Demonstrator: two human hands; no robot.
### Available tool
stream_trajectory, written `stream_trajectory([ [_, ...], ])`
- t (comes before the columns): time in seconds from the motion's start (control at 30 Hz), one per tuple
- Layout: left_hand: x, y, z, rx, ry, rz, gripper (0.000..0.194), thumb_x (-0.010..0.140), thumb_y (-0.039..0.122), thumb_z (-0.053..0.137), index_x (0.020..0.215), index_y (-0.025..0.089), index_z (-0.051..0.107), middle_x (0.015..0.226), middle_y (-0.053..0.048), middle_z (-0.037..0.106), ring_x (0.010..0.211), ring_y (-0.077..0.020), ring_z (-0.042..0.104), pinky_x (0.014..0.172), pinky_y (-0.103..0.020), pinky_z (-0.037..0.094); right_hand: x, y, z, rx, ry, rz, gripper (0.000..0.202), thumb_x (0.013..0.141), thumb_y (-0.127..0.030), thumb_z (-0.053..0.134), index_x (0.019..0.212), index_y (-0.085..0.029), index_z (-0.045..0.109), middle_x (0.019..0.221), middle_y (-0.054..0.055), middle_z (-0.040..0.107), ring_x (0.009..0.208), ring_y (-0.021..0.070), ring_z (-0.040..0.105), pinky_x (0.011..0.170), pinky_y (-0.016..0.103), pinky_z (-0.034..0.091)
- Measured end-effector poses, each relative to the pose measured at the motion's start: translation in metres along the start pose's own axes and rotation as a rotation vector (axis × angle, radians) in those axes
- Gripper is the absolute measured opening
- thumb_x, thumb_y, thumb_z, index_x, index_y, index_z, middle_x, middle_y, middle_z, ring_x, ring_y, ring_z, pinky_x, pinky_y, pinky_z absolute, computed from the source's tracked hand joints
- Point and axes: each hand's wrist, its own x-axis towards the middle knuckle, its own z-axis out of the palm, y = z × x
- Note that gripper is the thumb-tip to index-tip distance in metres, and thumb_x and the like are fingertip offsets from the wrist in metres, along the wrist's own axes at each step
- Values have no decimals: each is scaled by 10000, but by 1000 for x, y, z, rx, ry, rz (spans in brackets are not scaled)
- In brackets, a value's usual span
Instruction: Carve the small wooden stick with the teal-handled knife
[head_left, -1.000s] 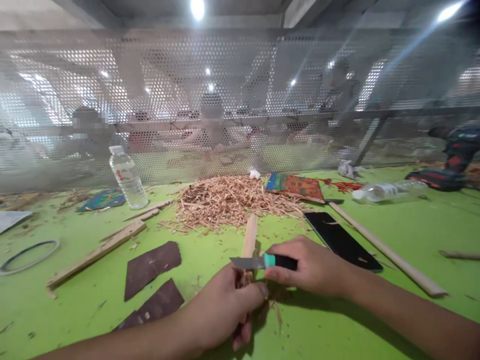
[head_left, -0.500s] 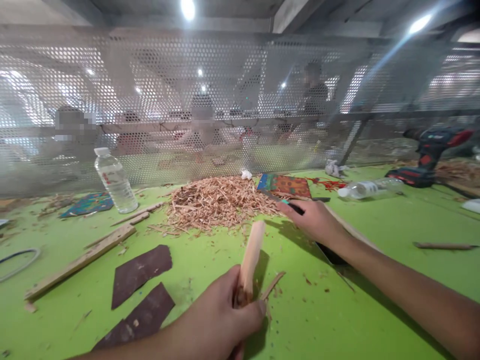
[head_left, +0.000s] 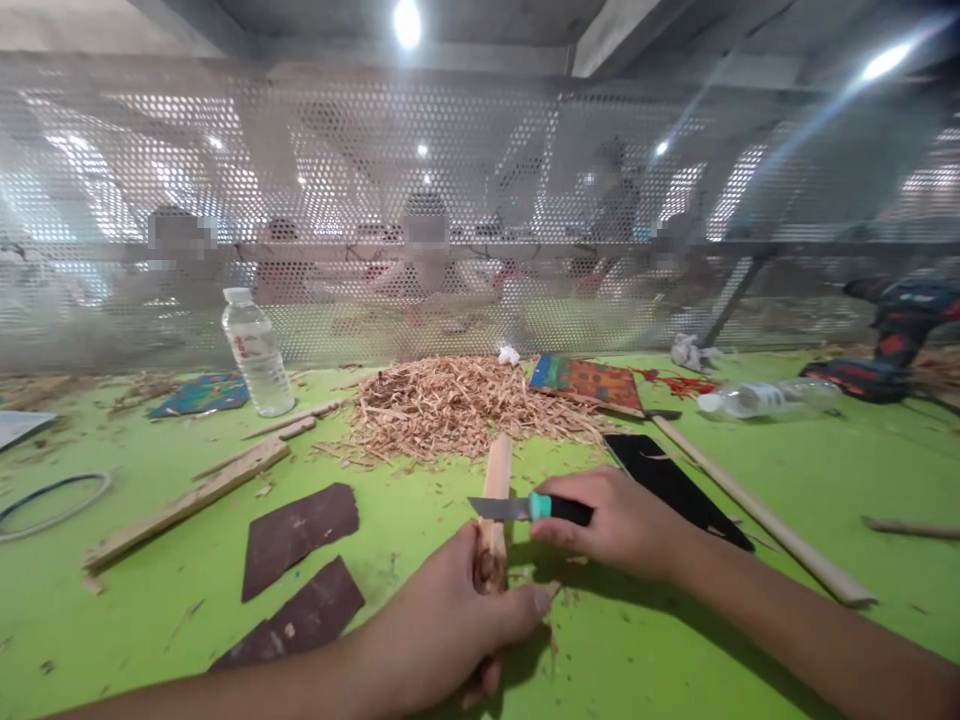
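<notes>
1. A pale, flat-sided wooden stick is above the bright-green counter, its lower part gripped in the left hand, thumb outstretched.
2. The right hand, reaching in from the right, grips a black-and-teal-handled knife; its grey metal blade crosses over the stick.
3. Beyond lies a heap of pale wood shavings.
4. Left of it stands a clear, white-capped plastic bottle, apparently holding clear liquid.
5. Rightward, another clear plastic bottle lies sideways, contents unclear.
</notes>
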Motion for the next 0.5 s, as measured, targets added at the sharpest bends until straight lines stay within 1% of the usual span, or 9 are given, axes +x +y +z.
stream_trajectory([
  [0.1, -2, 4, 3, 68, 35, -18, 236, 946, 279, 553, 1152, 184, 490, 495, 132, 432, 329, -64, 339, 304, -145, 283, 2, 3, 0, -56, 39, -14, 686, 923, -817, 451, 739, -189, 656, 627, 9, 595, 584, 162, 547, 564, 276, 292],
  [0.2, -4, 2, 5, 114, 59, -26, 202, 950, 256, 510, 1140, 192, 488, 511, 130, 414, 346, -75, 342, 322, -163, 284, 3, 9, -4, -85, 85, 13, 685, 934, -814, 429, 763, -196, 672, 640, 18, 618, 587, 171, 559, 566, 280, 311],
  [0.23, -5, 1, 6, 124, 67, -27, 185, 944, 262, 516, 1115, 196, 491, 541, 122, 420, 368, -75, 359, 341, -169, 302, 4, 13, -8, -91, 109, 59, 691, 939, -813, 413, 771, -198, 681, 640, 22, 629, 578, 174, 562, 558, 281, 315],
  [0.3, -7, -3, 7, 161, 82, 4, 169, 904, 261, 578, 1045, 202, 507, 646, 88, 467, 464, -75, 428, 414, -175, 359, 5, 27, -18, -118, 191, 210, 712, 937, -819, 391, 764, -199, 696, 615, 31, 634, 543, 182, 555, 532, 284, 310],
  [0.37, -9, -7, 9, 218, 78, 59, 193, 843, 236, 651, 983, 200, 524, 747, 53, 509, 581, -79, 474, 496, -172, 391, 5, 45, -30, -164, 336, 379, 728, 924, -830, 394, 764, -194, 711, 595, 44, 632, 537, 199, 557, 530, 297, 319],
  [0.4, -10, -10, 10, 227, 65, 82, 215, 820, 230, 676, 975, 198, 530, 773, 45, 519, 608, -80, 483, 513, -171, 395, 5, 52, -35, -180, 414, 427, 731, 922, -829, 398, 764, -191, 718, 602, 53, 638, 564, 213, 573, 549, 305, 342],
  [0.43, -9, -12, 10, 208, 35, 79, 235, 817, 244, 686, 986, 198, 530, 765, 47, 519, 598, -79, 489, 506, -171, 395, 5, 58, -38, -184, 457, 455, 728, 927, -821, 396, 788, -189, 729, 631, 65, 658, 602, 229, 596, 567, 311, 360],
  [0.5, -6, -15, 9, 61, -21, 35, 286, 863, 350, 661, 1049, 199, 505, 659, 75, 494, 479, -86, 489, 425, -180, 389, 5, 60, -40, -180, 489, 448, 704, 939, -801, 405, 815, -191, 733, 692, 76, 691, 663, 243, 624, 594, 314, 381],
])
